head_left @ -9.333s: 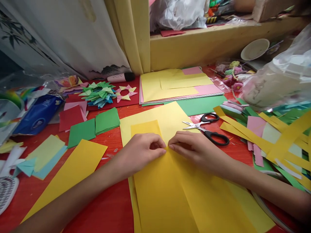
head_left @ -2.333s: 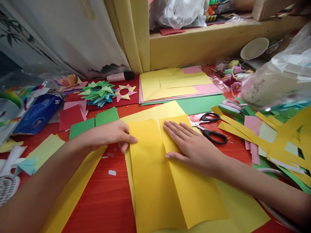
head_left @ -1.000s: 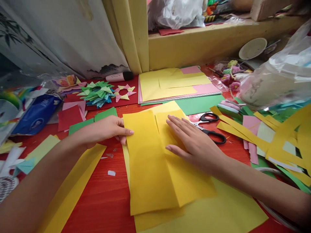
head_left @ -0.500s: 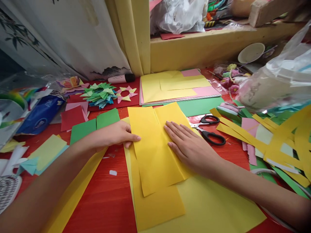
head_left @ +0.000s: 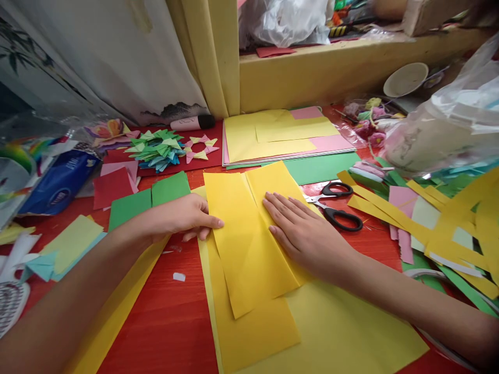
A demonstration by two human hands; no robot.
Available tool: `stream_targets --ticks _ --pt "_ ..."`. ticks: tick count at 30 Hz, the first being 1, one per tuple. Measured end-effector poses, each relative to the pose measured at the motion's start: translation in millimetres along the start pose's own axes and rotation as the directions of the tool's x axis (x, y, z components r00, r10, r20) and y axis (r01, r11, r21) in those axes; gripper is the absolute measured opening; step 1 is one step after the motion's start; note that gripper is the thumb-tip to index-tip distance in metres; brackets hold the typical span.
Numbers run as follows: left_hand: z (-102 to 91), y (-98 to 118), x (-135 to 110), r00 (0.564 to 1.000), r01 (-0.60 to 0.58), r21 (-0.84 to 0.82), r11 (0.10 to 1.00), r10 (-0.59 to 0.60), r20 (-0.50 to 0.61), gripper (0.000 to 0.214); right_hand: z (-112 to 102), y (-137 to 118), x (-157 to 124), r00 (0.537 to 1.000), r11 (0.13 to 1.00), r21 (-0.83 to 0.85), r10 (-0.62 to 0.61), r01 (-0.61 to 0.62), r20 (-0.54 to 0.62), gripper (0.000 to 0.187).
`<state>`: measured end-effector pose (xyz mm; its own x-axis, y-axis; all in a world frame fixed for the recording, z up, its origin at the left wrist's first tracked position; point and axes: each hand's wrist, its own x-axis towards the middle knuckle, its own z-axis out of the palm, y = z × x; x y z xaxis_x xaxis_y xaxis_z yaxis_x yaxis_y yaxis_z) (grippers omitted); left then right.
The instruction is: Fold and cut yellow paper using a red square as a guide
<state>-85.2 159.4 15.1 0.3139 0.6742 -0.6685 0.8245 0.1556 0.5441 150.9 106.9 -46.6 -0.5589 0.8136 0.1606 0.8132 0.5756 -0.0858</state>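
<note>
A yellow sheet of paper [head_left: 244,234] with a lengthwise crease lies in front of me, its left half slightly raised. My left hand [head_left: 191,215] pinches the sheet's left edge between thumb and fingers. Flat on the right half, beside the crease, rests my right hand [head_left: 298,231], fingers stretched out. Underneath are another deep yellow piece [head_left: 261,337] and a larger pale yellow sheet [head_left: 343,322]. Black-handled scissors [head_left: 331,197] lie just beyond my right hand, their blades partly hidden by paper.
Yellow paper strips [head_left: 393,213] and other scraps crowd the right side. At the back lies a stack of coloured paper [head_left: 280,130]. Folded paper stars [head_left: 159,148] and green paper pieces [head_left: 130,208] are at the left, near a blue packet [head_left: 62,179]. The tabletop [head_left: 167,317] is red.
The sheet's left half has shifted very slightly, its lower corner a little toward me. Both hands keep nearly the same place; the view has moved slightly.
</note>
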Motion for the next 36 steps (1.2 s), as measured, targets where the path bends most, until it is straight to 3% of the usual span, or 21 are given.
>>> stream_targets --ticks 7,36 --pt "0.4 3.4 -0.2 0.999 0.004 -0.080 0.997 -0.001 0.045 0.035 0.0 0.5 0.1 1.000 1.000 0.008 0.000 0.000 -0.003 0.051" --pt "-3.2 -0.6 0.0 0.997 -0.002 -0.066 0.998 0.007 0.072 0.035 -1.8 -0.8 0.1 0.999 0.999 -0.037 0.007 -0.006 0.033 0.052"
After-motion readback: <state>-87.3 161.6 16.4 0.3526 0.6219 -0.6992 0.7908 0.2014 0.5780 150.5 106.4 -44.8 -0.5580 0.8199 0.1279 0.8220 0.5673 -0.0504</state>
